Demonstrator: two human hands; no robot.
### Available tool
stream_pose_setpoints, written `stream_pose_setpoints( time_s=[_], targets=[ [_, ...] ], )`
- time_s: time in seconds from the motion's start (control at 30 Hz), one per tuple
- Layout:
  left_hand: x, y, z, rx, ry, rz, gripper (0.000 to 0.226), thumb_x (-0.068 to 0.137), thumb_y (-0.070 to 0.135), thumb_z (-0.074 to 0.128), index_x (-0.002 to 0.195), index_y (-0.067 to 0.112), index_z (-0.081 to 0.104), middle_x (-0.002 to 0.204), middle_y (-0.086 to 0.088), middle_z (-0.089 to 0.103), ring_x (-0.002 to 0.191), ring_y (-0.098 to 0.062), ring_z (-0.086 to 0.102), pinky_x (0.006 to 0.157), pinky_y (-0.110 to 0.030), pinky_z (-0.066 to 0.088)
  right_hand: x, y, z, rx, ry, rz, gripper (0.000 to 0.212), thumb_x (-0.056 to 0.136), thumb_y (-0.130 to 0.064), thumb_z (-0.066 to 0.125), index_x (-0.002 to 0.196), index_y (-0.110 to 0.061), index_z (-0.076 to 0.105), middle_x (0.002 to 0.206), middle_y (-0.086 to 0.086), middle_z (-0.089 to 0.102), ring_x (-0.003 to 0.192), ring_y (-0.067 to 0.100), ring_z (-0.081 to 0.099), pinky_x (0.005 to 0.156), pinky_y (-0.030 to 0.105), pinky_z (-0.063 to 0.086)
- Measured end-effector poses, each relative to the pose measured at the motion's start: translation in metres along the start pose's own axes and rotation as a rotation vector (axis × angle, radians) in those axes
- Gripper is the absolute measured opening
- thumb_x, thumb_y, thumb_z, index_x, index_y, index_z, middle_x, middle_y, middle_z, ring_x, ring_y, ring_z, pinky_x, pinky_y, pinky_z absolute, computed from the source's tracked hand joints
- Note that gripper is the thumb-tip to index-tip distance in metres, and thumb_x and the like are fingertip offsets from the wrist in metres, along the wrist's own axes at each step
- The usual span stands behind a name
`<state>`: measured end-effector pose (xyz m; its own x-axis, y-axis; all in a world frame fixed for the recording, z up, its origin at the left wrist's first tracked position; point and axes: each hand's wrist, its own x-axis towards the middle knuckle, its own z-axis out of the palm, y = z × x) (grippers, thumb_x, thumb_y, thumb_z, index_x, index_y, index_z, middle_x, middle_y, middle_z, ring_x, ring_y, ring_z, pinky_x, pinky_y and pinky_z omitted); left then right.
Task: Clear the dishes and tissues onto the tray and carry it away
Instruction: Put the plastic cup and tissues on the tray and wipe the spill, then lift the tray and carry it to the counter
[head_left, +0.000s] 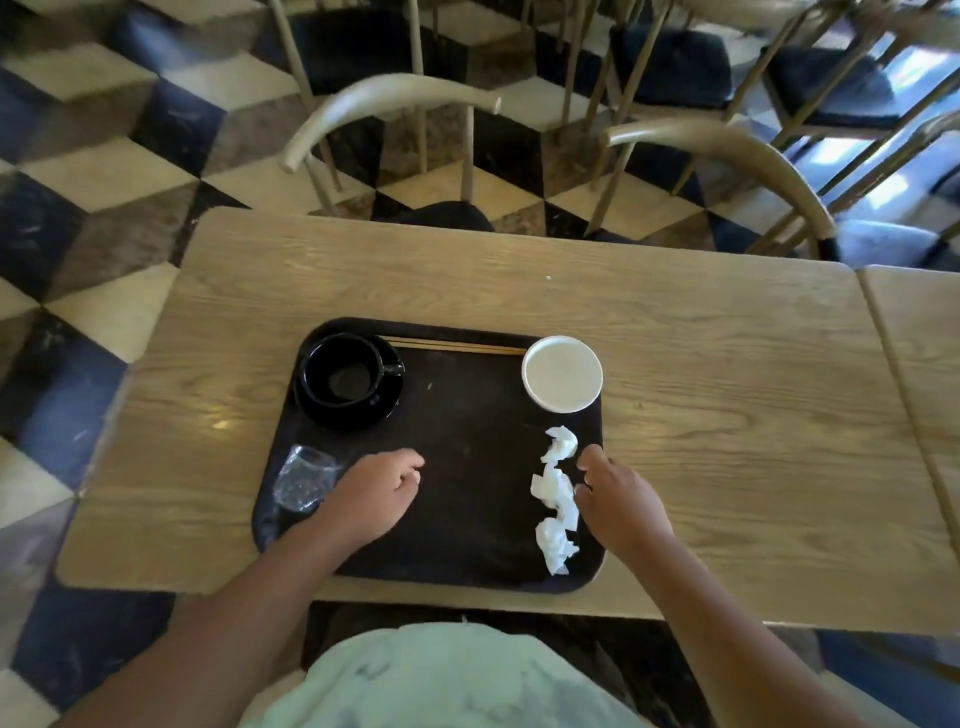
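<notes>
Both hands hover over the dark tray (467, 467): the left hand (376, 491) loosely curled, empty; the right hand (621, 501) relaxed, fingertips seemingly brushing the crumpled tissues (557, 499) just left. Farther off sit a black cup (345, 374) and white cup (562, 373).

Wood table (675, 364), curved-back chairs (395, 98) behind, cube-pattern tile floor (104, 156), daylight top rt.

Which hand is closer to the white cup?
The right hand. It sits just below the white cup, beside the tissues. The left hand is farther, across the tray by the plastic wrapper.
</notes>
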<state>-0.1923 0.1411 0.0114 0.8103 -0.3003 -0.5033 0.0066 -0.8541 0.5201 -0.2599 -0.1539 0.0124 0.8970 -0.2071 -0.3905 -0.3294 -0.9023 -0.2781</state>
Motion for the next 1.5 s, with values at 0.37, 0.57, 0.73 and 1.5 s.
stream_pose_setpoints(
  time_s=[0.37,0.57,0.73,1.5],
  targets=[
    [-0.038,-0.069,-0.058,-0.325,0.521,-0.288,0.012,0.095,0.023,0.058,0.102,0.020,0.068,0.091,-0.004,0.070,0.089,-0.026,0.066,0.073,-0.037,0.049,0.008,0.038,0.008,0.234,0.103,0.234,0.018,0.090,-0.012,0.043,0.102,-0.014,0.056,0.092,0.006,0.066,0.080,0.027,0.062,0.070,0.039,0.054],
    [0.002,-0.110,-0.063,-0.296,0.607,-0.358,0.046,0.097,0.025,0.056,0.139,0.010,0.047,0.114,-0.013,0.068,0.099,-0.031,0.063,0.083,-0.041,0.044,0.018,0.038,0.029,0.314,0.141,0.419,0.032,0.090,-0.018,0.048,0.122,-0.012,0.051,0.096,0.013,0.071,0.086,0.031,0.064,0.075,0.040,0.051],
    [0.033,-0.132,-0.058,-0.275,0.607,-0.396,0.050,0.095,0.027,0.060,0.140,0.010,0.043,0.115,-0.018,0.067,0.099,-0.036,0.063,0.083,-0.040,0.042,0.038,0.036,0.041,0.304,0.249,0.452,0.021,0.094,-0.028,0.051,0.107,-0.013,0.058,0.093,0.006,0.067,0.080,0.024,0.055,0.071,0.034,0.040],
    [0.052,-0.169,-0.016,-0.002,0.591,-0.240,0.044,0.101,0.040,0.047,0.073,0.006,0.049,0.059,-0.016,0.054,0.054,-0.037,0.053,0.054,-0.048,0.046,0.054,0.032,0.084,0.124,0.432,0.370,0.025,0.097,-0.028,0.058,0.088,-0.006,0.050,0.058,0.008,0.054,0.048,0.029,0.052,0.056,0.033,0.037]
  ],
)
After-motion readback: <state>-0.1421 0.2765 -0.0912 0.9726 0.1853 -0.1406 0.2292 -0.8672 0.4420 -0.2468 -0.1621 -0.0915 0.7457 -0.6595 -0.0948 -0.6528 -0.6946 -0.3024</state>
